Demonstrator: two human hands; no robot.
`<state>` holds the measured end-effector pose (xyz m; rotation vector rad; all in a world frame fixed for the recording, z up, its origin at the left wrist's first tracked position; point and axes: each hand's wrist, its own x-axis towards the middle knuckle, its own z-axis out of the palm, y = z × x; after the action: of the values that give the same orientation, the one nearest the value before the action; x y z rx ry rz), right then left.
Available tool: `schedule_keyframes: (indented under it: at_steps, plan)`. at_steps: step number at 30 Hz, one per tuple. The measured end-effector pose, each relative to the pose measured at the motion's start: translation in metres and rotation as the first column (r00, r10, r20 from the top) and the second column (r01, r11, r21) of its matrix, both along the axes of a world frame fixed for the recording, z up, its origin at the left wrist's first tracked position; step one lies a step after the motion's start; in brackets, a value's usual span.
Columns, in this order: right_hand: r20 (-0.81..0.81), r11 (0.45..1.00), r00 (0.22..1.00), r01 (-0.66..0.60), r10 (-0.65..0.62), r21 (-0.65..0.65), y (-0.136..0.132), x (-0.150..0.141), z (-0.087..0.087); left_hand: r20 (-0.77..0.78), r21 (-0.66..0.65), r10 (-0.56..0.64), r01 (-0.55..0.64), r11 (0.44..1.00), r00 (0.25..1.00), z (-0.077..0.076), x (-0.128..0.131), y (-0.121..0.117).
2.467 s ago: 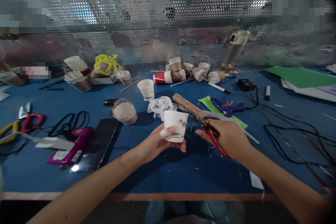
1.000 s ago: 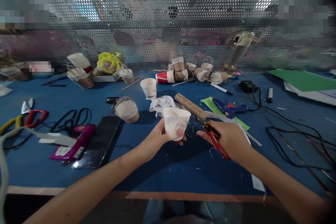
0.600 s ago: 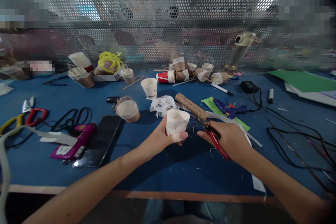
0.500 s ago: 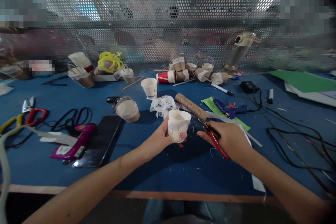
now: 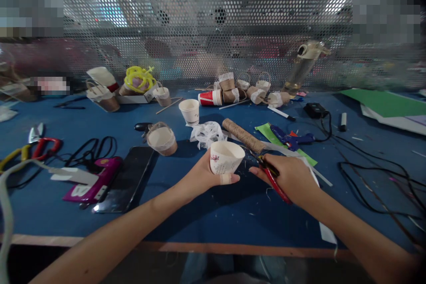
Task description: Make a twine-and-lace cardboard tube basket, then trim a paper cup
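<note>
My left hand (image 5: 208, 173) is closed around a white paper cup (image 5: 226, 159) with small printing on its side. The cup tilts, its open mouth turned up and toward the right, and the thumb with a tan bandage lies across its lower front. My right hand (image 5: 286, 173) grips scissors (image 5: 274, 182) with red and yellow handles; their dark blades point up and left, close to the cup's rim but apart from it. Just beyond the hands lie a twine roll (image 5: 242, 135) and a crumpled white ribbon bundle (image 5: 208, 134).
Another white cup (image 5: 189, 112) and a twine-wrapped cup (image 5: 162, 139) stand left of centre. A blue glue gun (image 5: 293, 137) lies right. Further left are a phone (image 5: 126, 182), a purple device (image 5: 96, 179) and another cutting tool (image 5: 36, 144). Black cables (image 5: 366, 164) cross the right side.
The paper cup has turned in my left hand, showing a different printed side, and its mouth tilts more to the right. My right hand with the scissors stays nearly still.
</note>
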<state>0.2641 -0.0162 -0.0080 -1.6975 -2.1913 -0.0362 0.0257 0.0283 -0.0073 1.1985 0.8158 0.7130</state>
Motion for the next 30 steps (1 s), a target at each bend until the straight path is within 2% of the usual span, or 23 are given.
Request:
schedule_keyframes:
  at_steps: [4, 8, 14, 21, 27, 30]
  plan:
    - [0.013, 1.0, 1.0, -0.001, 0.001, 0.002, 0.0002, -0.0002, -0.0001, -0.025, -0.045, -0.024, 0.023, 0.999, 0.999, -0.0006, -0.0043, -0.0009]
    - [0.015, 1.0, 1.0, 0.003, -0.003, -0.013, 0.0002, -0.0007, -0.0001, 0.046, -0.096, -0.09, 0.094, 0.991, 0.995, -0.0003, -0.0072, -0.0036]
    - [0.023, 1.0, 1.0, -0.001, 0.001, 0.0, 0.0007, 0.0007, -0.0024, 0.024, -0.027, -0.027, 0.028, 0.999, 0.999, 0.0023, -0.0018, -0.0024]
    - [0.005, 1.0, 1.0, -0.015, 0.015, -0.02, -0.0008, -0.002, -0.0006, 0.026, 0.027, 0.008, -0.008, 1.0, 1.0, -0.003, -0.0004, -0.0002]
    - [0.044, 1.0, 0.999, 0.011, -0.01, -0.01, 0.0007, -0.0003, -0.004, 0.048, 0.006, -0.105, 0.105, 0.994, 0.993, 0.0004, -0.0049, -0.0054]
    - [0.064, 0.999, 0.997, 0.044, -0.043, -0.019, 0.0019, 0.0015, -0.0037, 0.024, 0.047, -0.102, 0.101, 0.994, 0.994, 0.0012, -0.005, -0.0063]
